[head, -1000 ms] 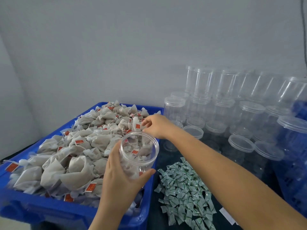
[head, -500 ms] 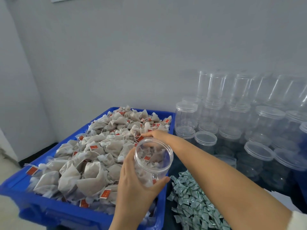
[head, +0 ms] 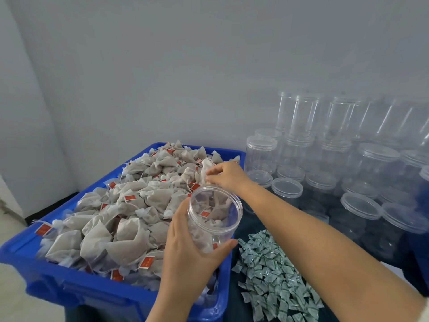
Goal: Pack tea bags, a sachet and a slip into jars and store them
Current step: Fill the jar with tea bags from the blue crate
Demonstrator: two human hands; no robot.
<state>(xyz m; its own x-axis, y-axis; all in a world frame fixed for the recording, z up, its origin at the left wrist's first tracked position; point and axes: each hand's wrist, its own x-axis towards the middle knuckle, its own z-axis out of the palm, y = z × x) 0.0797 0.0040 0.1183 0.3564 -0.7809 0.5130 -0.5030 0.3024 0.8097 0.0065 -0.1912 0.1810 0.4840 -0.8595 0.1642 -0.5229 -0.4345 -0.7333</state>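
Since a moment ago the right hand (head: 224,176) has lifted off the heap and now pinches a pale mesh tea bag (head: 205,169) just beyond the mouth of the clear round plastic jar (head: 214,216). Left hand (head: 192,249) wraps that tilted jar's side, several tea bags already inside. Below both hands sits the blue plastic crate (head: 76,291); right of the jar lie green-and-white sachets (head: 274,280) and lidded clear jars (head: 329,173).

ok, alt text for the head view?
A left hand grips a clear plastic jar partly filled with tea bags, while the right hand pinches a grey tea bag above a heaped blue plastic crate. Green sachets and empty lidded jars lie right.
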